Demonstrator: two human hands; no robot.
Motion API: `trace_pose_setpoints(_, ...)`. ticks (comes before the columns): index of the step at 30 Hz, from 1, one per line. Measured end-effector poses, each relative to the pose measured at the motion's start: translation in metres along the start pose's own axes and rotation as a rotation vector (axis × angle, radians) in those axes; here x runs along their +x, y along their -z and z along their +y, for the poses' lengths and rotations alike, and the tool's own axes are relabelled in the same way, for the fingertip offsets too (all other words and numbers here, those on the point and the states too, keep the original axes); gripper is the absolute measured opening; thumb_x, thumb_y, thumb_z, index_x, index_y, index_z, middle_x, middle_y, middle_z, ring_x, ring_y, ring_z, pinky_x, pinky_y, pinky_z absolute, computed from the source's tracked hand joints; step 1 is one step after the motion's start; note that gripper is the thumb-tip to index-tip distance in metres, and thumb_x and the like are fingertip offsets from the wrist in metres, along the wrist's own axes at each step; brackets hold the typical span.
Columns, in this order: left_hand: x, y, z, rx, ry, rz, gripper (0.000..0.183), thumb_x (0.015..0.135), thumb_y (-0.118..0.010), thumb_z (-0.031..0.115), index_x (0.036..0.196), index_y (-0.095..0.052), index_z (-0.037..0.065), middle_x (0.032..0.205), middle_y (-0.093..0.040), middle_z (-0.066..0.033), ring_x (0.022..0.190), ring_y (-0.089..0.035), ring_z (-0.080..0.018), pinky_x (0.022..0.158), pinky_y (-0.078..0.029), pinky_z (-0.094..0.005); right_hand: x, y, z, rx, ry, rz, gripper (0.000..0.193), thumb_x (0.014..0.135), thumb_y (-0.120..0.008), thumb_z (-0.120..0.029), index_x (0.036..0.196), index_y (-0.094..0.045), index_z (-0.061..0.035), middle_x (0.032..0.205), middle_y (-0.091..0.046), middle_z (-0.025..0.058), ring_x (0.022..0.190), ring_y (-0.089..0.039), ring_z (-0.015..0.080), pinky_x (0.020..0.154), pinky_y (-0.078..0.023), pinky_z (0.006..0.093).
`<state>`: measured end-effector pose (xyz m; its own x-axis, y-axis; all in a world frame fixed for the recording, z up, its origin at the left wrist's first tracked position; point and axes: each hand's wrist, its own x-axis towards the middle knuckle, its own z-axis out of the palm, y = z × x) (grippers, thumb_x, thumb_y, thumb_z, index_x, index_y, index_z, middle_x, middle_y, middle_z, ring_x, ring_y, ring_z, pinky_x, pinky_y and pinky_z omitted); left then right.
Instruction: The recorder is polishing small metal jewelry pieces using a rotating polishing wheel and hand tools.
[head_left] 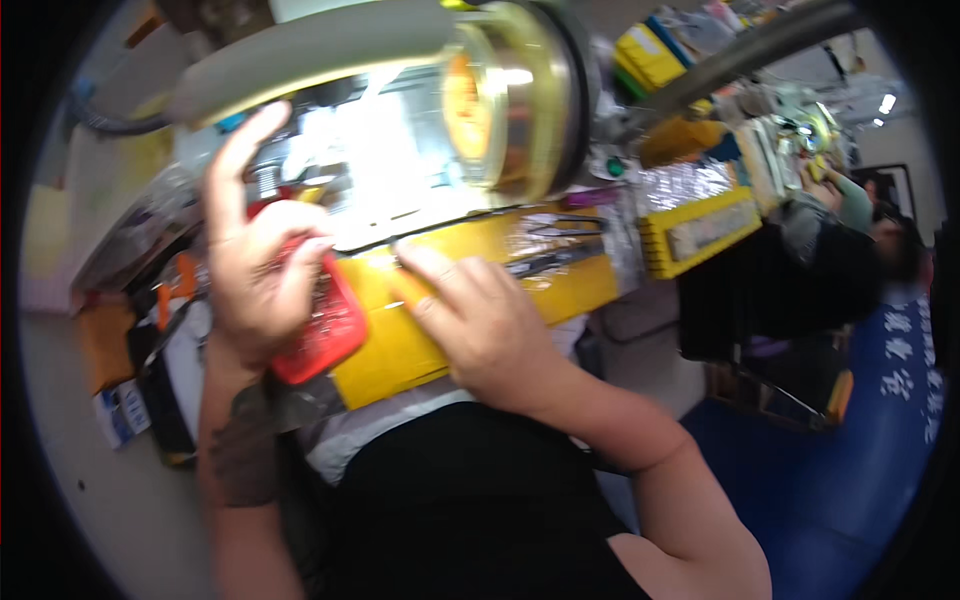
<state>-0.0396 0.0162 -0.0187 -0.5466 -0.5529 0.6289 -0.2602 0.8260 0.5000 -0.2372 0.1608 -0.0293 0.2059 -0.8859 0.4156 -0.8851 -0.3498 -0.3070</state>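
Observation:
My left hand [255,265] is raised over a red tray [345,325] that holds small shiny pieces. Its index finger points up, apart from the thumb, and I see nothing in its grasp. My right hand [490,325] rests low over a yellow mat [400,365], its fingers stretched toward the front edge of a brightly lit white work surface [380,225]. A small dark bit shows at its index fingertip, too blurred to name. Dark tweezers [555,260] lie on the mat to the right of this hand. Glare hides much of the lit surface.
A round lamp head [515,105] and a thick grey arm [320,75] hang above the lit surface. A yellow bin [705,235] stands to the right. Bags and boxes crowd the left, including an orange box [105,345]. Another person's hand [825,190] is at the far right.

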Motion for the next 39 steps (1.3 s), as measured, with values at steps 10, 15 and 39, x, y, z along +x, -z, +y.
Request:
trace_pose_setpoints(10, -0.003, -0.002, 0.002, 0.019, 0.037, -0.010, 0.002, 0.081, -0.066, 0.001, 0.080, -0.066, 0.003, 0.155, -0.039, -0.0266, 0.143, -0.039, -0.0386, 0.121, -0.023, -0.0478, -0.033, 0.050, 0.101, -0.410, -0.386, 0.239, 0.056, 0.078, -0.054, 0.013, 0.130, -0.062, -0.0048, 0.114, -0.066, 0.0169, 0.117, -0.059, 0.0371, 0.106, -0.044, 0.0458)
trace_pose_setpoints(15, -0.007, 0.002, -0.002, 0.027, 0.056, 0.005, 0.003, 0.080, -0.065, 0.000, 0.080, -0.066, 0.003, 0.155, -0.039, -0.0264, 0.144, -0.039, -0.0380, 0.121, -0.023, -0.0476, -0.033, 0.059, 0.101, -0.264, -0.332, 0.235, 0.040, 0.081, -0.065, 0.006, 0.119, -0.068, -0.0053, 0.110, -0.066, 0.0133, 0.115, -0.060, 0.0342, 0.102, -0.047, 0.0432)
trace_pose_setpoints(39, 0.031, 0.033, -0.006, -0.119, 0.146, 0.298, 0.005, 0.092, -0.065, -0.001, 0.091, -0.060, 0.000, 0.125, -0.066, -0.0163, 0.112, -0.061, -0.0240, 0.102, -0.043, -0.0334, -0.068, 0.020, 0.114, 0.225, -0.447, 0.721, 0.016, 0.107, -0.047, -0.009, 0.105, -0.059, 0.0017, 0.095, -0.067, 0.0116, 0.079, -0.065, 0.0182, 0.073, -0.051, 0.0274)
